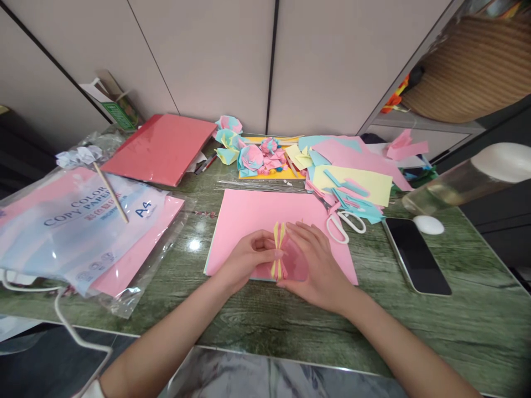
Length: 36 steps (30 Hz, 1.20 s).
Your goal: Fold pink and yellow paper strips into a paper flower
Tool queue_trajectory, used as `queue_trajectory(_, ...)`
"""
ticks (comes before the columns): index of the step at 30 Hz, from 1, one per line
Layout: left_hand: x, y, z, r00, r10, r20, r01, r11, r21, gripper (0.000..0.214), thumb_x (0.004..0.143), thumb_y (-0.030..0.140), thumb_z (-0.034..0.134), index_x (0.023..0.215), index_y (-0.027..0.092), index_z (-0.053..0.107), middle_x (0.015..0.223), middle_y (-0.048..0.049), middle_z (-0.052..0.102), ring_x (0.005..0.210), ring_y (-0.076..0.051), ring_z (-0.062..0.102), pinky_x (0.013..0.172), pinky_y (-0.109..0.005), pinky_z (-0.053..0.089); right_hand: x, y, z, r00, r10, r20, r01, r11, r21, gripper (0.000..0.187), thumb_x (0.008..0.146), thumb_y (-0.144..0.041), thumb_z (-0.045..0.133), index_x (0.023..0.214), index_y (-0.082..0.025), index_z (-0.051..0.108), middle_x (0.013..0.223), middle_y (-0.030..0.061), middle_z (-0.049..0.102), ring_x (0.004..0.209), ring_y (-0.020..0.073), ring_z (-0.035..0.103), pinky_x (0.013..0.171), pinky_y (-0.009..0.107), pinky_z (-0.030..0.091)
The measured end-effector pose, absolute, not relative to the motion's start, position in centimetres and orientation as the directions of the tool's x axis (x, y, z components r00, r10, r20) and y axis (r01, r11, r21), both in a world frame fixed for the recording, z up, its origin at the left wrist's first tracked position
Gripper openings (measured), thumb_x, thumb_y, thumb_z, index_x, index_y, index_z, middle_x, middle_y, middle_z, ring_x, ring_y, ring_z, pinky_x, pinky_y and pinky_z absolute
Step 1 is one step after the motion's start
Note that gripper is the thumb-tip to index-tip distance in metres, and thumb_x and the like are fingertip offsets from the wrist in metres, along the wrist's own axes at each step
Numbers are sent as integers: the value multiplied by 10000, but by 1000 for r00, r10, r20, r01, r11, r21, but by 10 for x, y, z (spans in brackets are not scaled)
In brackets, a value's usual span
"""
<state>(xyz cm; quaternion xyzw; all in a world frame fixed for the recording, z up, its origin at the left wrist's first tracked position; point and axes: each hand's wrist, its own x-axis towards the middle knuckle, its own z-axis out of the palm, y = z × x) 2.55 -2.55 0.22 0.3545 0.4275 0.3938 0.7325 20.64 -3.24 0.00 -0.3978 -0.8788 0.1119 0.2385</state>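
Your left hand (244, 258) pinches the pleated paper (282, 233) mid-length, between thumb and fingertips; your right hand (317, 268), half open, curves around its right side, grip unclear: best hold that pinch firm, centred, pleats even.

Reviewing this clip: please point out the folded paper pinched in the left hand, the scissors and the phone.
Folded paper (282, 235): head view, on its upper yellow fold.
Scissors (339, 215): head view, where the white handles meet.
Phone (416, 255): head view, mid-screen.
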Motion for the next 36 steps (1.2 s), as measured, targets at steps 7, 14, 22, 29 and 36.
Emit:
queue_trajectory(7,22,-23,2,317,891,-326,-274,415,868,250,635,198,707,834,143,566,731,8,546,682,-92,506,644,-213,386,209,-31,4,-535,759,371,637,651,-413,664,711,-376,613,1271,-174,318,1218,110,464,1176,253,369,1033,484,258)
queue_trajectory(14,26,-26,2,305,898,-316,-221,389,894,262,610,213,730,799,146,561,697,25,562,656,-79,521,639,-197,397,201,-37,4,-429,800,419,724,582,-370,325,702,-238,572,1020,-191,528,958,80,529,958,245,460,954,507,316)
queue_trajectory(22,30,-28,2,339,886,-316,-158,385,909,305,597,270,738,826,143,581,728,-4,603,681,-115,563,666,-239,433,204,-35,0,-508,700,502,699,675,-234,191,744,-226,571,934,-250,558,917,-7,652,970,218,504,1013,494,237)
queue_trajectory(29,29,-28,7,341,877,-339,-113,396,911,295,589,256,739,814,136,592,693,4,596,643,-104,548,642,-228,421,209,-33,0,-577,651,493,670,723,-169,123,790,-193,552,902,-242,560,813,-34,676,809,153,546,975,440,278)
queue_trajectory(36,28,-26,5,364,877,-315,-101,373,922,267,620,254,714,832,142,597,723,-4,599,677,-109,549,661,-227,417,212,-32,-1,-601,641,477,653,738,-169,84,820,-203,534,886,-240,572,802,-31,672,787,148,526,927,409,291)
